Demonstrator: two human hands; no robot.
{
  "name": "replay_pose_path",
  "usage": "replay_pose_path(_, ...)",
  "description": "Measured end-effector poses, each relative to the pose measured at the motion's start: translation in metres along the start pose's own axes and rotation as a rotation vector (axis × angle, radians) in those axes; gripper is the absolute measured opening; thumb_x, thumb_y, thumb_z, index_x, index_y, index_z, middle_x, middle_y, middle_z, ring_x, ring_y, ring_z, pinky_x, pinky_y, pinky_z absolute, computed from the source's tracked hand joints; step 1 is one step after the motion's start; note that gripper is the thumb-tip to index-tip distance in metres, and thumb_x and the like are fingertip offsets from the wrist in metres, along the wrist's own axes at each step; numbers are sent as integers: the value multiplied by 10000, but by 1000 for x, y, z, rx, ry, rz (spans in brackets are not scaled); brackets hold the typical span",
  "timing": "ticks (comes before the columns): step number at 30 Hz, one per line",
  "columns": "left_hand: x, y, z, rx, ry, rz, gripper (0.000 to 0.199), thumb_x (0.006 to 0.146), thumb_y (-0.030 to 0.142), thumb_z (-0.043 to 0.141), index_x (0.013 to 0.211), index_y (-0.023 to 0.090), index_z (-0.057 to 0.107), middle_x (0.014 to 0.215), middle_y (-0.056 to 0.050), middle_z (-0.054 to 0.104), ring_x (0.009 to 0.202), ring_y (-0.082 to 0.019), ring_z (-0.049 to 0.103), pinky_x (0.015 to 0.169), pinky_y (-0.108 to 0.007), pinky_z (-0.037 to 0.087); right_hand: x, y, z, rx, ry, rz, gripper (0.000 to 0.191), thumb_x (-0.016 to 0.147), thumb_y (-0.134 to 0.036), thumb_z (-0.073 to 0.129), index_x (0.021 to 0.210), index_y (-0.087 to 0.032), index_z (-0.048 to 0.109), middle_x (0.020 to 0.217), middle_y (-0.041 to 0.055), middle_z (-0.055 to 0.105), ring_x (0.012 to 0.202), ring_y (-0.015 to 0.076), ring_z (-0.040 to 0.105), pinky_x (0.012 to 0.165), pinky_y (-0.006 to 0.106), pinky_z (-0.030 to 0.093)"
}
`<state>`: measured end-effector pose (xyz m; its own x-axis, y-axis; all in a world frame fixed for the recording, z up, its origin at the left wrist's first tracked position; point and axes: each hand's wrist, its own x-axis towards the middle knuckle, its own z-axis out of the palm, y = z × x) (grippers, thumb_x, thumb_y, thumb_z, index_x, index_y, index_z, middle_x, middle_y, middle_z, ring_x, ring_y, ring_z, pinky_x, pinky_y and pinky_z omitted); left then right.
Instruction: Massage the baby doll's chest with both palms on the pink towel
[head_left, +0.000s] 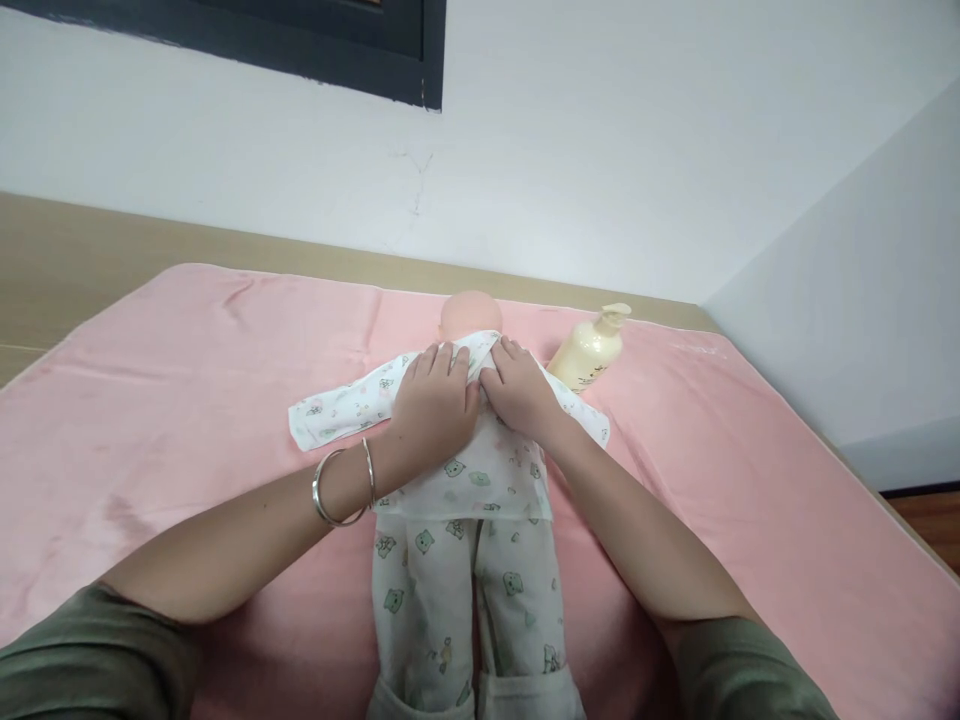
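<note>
A baby doll (471,312) lies on its back or front, I cannot tell which, with its bald head pointing away from me. It is dressed in a white long-sleeved shirt (480,480) with small green animal prints. Matching trousers (427,590) stretch toward me, their cuffs folded at the bottom. My left hand (436,400) rests flat on the upper shirt, fingers extended toward the collar. Beside it, my right hand (521,390) lies on the other side of the upper shirt, its fingertips at the collar. Both hands cover part of the doll's upper body.
A cream pump bottle (589,350) leans or lies tilted just right of the doll's head. Everything rests on a pink mat (225,400) over a wooden surface (90,245). A white wall (562,150) with a dark frame (360,50) rises behind.
</note>
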<state>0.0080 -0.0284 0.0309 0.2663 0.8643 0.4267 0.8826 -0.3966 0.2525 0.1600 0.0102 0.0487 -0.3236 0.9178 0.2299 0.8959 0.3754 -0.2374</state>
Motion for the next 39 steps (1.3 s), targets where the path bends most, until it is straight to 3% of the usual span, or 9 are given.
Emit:
replay_pose_path(2, 2, -2, -1, -16, -26, -6, 379, 969, 271, 378, 1251, 107, 571, 1297, -221, 606, 1243, -352, 539, 1074, -520, 410, -5, -4, 1, -17, 8, -5, 359, 912, -202, 337, 1112, -108, 619, 1165, 208, 672, 1086, 349, 575, 1019, 531, 452)
replay_pose_path(5, 13, -11, -1, -41, -105, -61, 296, 969, 255, 347, 1057, 147, 608, 1131, -192, 667, 1091, -328, 612, 976, -498, 466, -19, -16, 2, -43, 39, -22, 460, 948, -221, 334, 1296, -35, 571, 1354, 246, 607, 1279, 373, 520, 1123, 548, 389)
replay_pose_path(9, 26, -20, 2, -90, -135, -216, 299, 977, 320, 347, 1037, 157, 590, 1041, -161, 697, 971, -303, 646, 874, -450, 497, -34, -29, 4, -44, 72, -44, 546, 987, -243, 315, 1440, 16, 473, 1491, 264, 516, 1434, 385, 419, 1208, 550, 316)
replay_pose_path(15, 21, -17, 8, -78, -76, -221, 362, 967, 326, 354, 1141, 133, 607, 1141, -174, 695, 1074, -314, 642, 951, -454, 484, -14, -12, 4, 35, 31, -10, 506, 968, -288, 370, 1368, -37, 551, 1441, 220, 580, 1373, 345, 498, 1169, 504, 386)
replay_pose_path(22, 18, -17, 14, -84, -20, -222, 470, 969, 338, 343, 1298, 104, 585, 1223, -165, 686, 1162, -309, 613, 1035, -461, 465, -6, -4, 8, 88, 89, 25, 450, 937, -314, 405, 1286, -93, 582, 1354, 192, 634, 1285, 333, 549, 1113, 496, 419)
replay_pose_path(30, 19, -16, 12, -89, -35, -229, 483, 969, 339, 339, 1299, 90, 589, 1217, -168, 684, 1157, -314, 616, 1027, -458, 467, -7, -6, 6, 105, 88, 24, 425, 931, -310, 420, 1245, -89, 603, 1323, 192, 656, 1266, 339, 560, 1118, 484, 415)
replay_pose_path(39, 19, -16, 13, -86, -28, -223, 385, 958, 327, 367, 1200, 148, 607, 1167, -157, 695, 1123, -322, 626, 994, -465, 468, -8, -5, 9, 99, 112, 23, 384, 923, -308, 430, 1200, -122, 620, 1243, 168, 679, 1198, 324, 579, 1096, 471, 427)
